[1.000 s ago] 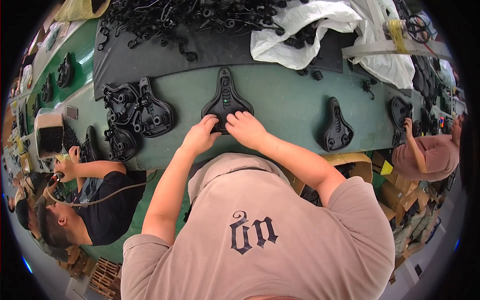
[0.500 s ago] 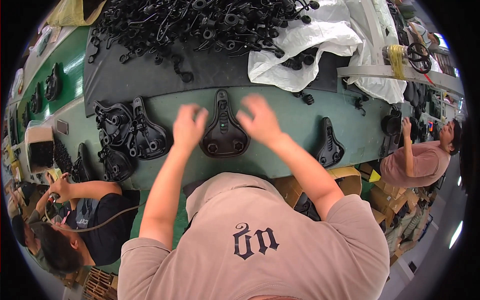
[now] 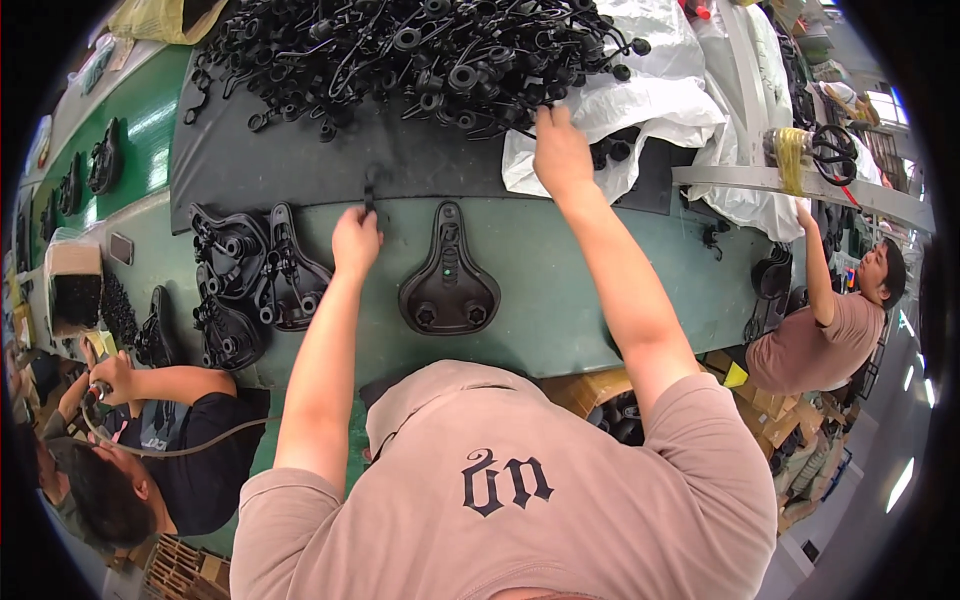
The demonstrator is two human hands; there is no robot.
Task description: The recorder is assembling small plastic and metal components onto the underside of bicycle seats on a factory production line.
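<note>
I have open smooth green surface [image 3: 550, 305] behind the right hand [image 3: 563, 150]. Behind and between the hands, a black pear-shaped saddle [image 3: 450, 285] blocks me. Clustered black saddles [image 3: 293, 265] crowd left of the left hand [image 3: 357, 240]; ahead of the right, a tangled heap of black ringed parts [image 3: 430, 60] bars passage, a crumpled white plastic bag [image 3: 655, 110] alongside.

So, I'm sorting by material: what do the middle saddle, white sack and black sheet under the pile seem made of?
Middle saddle: probably moulded plastic, satin black; its ribbed upturned face catches soft highlights.
White sack: likely thin plastic, perhaps woven, slightly glossy, with sharp creases.
Black sheet: perhaps rubber or vinyl, I can't tell which; dull, with faint wrinkles.
</note>
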